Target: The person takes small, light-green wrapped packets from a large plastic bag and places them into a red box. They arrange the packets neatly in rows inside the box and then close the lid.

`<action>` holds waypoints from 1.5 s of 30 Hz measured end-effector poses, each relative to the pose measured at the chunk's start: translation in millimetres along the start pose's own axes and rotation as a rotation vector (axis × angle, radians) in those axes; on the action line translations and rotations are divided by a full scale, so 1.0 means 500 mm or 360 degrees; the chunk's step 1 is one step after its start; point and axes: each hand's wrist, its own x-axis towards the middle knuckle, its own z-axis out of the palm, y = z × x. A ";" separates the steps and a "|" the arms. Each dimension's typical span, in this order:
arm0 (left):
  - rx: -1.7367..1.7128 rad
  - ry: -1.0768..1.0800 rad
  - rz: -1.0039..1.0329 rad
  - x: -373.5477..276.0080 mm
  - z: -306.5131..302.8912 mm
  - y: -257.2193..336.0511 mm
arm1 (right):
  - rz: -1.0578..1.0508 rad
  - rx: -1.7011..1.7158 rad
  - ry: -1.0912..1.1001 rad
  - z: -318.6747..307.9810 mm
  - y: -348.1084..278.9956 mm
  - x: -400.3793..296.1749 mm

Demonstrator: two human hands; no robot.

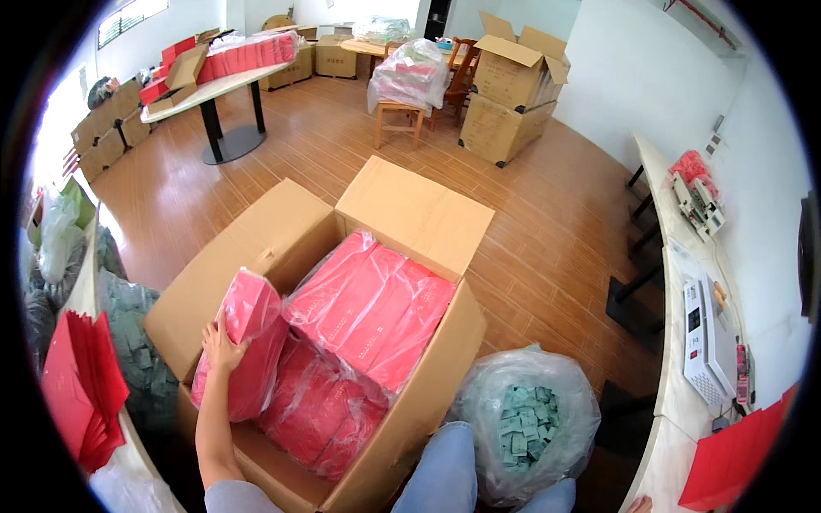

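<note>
An open cardboard carton (pixel 410 202) stands before me, holding red packs wrapped in clear plastic. My left hand (pixel 222 345) lies against the side of one plastic-wrapped red pack (pixel 253 320) at the carton's left, fingers spread along its edge; whether it grips the pack cannot be told. To the right of it, a row of wrapped red packs (pixel 372 304) sits higher than the wrapped packs (pixel 321 407) in the near part. Only the fingers of my right hand (pixel 640 504) show, at the bottom edge on the pale right-hand table, near red sheets (pixel 737 452).
A clear plastic bag (pixel 471 385) of small green packets stands right of the carton. The right table (pixel 680 397) bears a white machine (pixel 709 340). Red folded sheets (pixel 83 385) lie on the left table. Farther back are a round-based table (pixel 218 90), a loaded chair (pixel 399 122) and stacked cartons (pixel 507 128).
</note>
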 end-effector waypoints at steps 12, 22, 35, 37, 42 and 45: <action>-0.0677 0.1142 0.0837 -0.222 -0.505 0.246 | -0.1209 0.1239 -0.0313 -0.041 -0.462 0.025; -0.3309 -0.0451 0.0583 -0.476 -0.583 0.659 | -0.0956 0.2341 -0.0196 -0.259 -0.375 0.137; -0.2098 -0.3550 0.1016 -0.917 -0.574 1.182 | 0.0374 0.1427 0.0757 -0.646 0.058 -0.139; -0.1658 -0.3862 0.1033 -0.988 -0.610 1.208 | 0.0430 0.0951 0.0915 -0.717 0.099 -0.162; -0.0373 -0.4545 -0.0407 -1.169 -0.633 1.245 | 0.0609 0.0162 0.0782 -0.836 0.226 -0.163; -0.0091 -0.4470 -0.0628 -1.229 -0.665 1.259 | 0.0590 -0.0017 0.0467 -0.849 0.298 -0.121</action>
